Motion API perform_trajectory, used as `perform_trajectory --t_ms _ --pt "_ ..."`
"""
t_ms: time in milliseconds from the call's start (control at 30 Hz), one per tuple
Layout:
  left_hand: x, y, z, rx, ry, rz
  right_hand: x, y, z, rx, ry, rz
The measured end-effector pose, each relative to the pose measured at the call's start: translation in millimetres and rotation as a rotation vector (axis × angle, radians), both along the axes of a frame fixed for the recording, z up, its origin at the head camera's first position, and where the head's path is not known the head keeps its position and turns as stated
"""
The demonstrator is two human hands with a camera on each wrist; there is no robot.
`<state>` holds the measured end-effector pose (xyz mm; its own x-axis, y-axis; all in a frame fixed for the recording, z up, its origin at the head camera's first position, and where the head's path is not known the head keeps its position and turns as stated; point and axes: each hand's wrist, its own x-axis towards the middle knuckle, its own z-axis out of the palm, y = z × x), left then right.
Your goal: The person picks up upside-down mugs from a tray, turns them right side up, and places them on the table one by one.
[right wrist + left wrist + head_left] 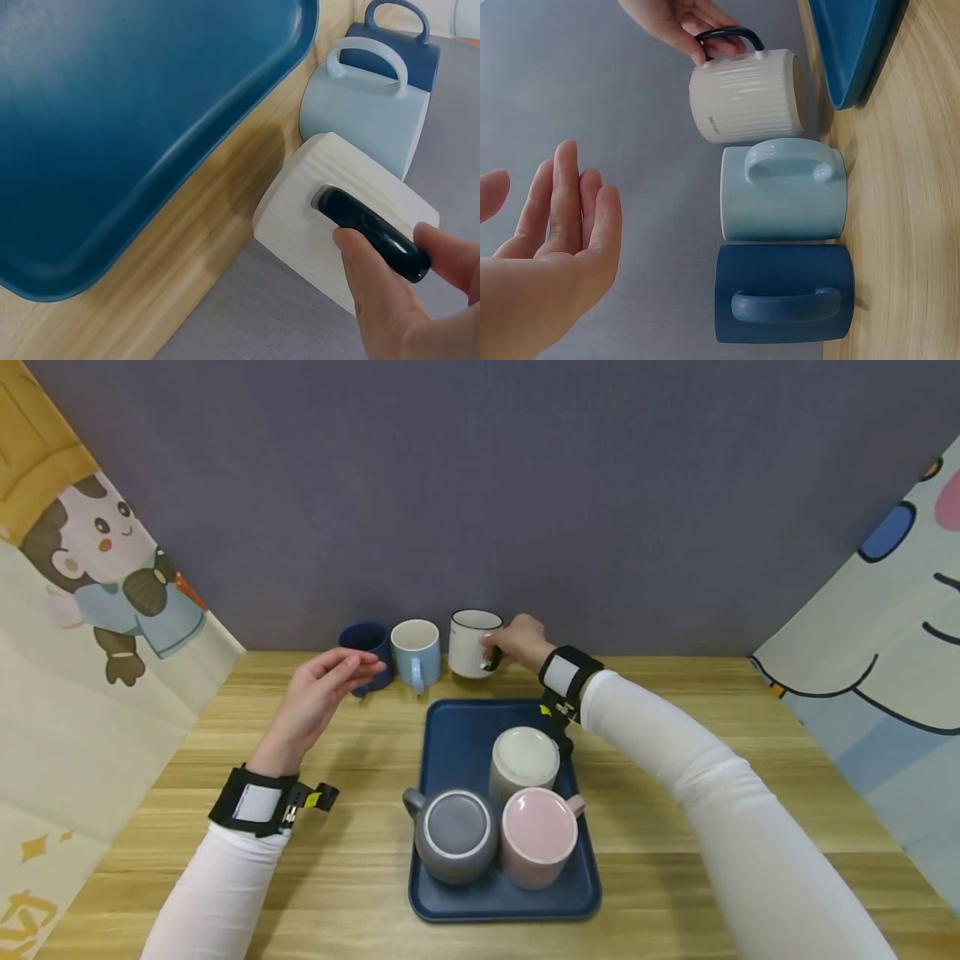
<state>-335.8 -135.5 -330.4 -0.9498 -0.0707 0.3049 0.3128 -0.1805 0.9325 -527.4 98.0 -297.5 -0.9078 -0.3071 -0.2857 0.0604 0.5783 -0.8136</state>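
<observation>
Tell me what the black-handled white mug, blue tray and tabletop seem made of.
Black-handled white mug: probably glazed ceramic, its handle catching glossy highlights.
Blue tray: likely satin plastic, with smooth rounded edges, though coated metal is possible.
Tabletop: wood or wood-look laminate, matte, showing streaky grain.

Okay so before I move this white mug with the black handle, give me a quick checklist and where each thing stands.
1. Right hand secure on the black handle: ok, thumb and finger pinch it.
2. White mug with its opening up: ok.
3. Inside of the white mug empty: cannot tell, its floor is hidden.
4. Left hand free to help: ok, holding nothing.
5. Bare space on the tray: ok, at its far left, beyond the grey mug.
6. White mug bottom-up like the grey mug and pink mug: not ok, if you want them to match.
</observation>
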Motion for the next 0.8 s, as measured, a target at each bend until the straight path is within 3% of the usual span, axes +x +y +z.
perform_trajectory --t_ms 633,800 --pt "1.4 -1.4 1.0 -0.008 -0.004 -0.004 -1.4 -16 -7.9 0.064 0.016 -0.02" --pt "1.9 -2.0 -0.8 -0.003 -0.004 -0.005 2.9 -19 -6.7 0.039 -0.007 -0.01"
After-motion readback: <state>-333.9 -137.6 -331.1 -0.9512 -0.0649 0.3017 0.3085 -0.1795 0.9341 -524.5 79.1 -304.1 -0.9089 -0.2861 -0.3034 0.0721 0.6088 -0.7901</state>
